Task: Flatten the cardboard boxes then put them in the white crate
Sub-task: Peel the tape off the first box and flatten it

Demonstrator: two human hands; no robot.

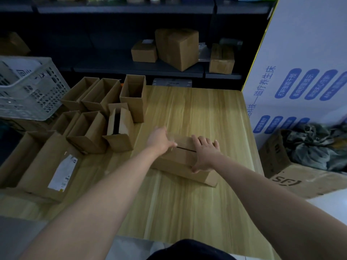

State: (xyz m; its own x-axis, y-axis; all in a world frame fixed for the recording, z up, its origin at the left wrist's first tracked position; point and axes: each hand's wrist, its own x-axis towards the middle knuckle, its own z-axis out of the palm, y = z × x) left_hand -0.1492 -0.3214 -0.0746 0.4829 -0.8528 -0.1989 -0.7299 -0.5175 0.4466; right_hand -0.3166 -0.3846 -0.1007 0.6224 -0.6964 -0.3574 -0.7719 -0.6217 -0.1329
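Observation:
A closed brown cardboard box lies on the wooden table, a dark slit showing between its top flaps. My left hand reaches over the box's left end, and its fingers are hidden behind the edge. My right hand lies flat on the top with the fingers spread and the thumb down the near side. Several open-topped cardboard boxes stand in a cluster at the table's left. The white crate sits at the far left, tilted, holding something pale.
A flat box with a white label lies at the left front. A dark shelf behind the table holds three sealed boxes. A large white printed carton and a box of dark cloth stand at the right.

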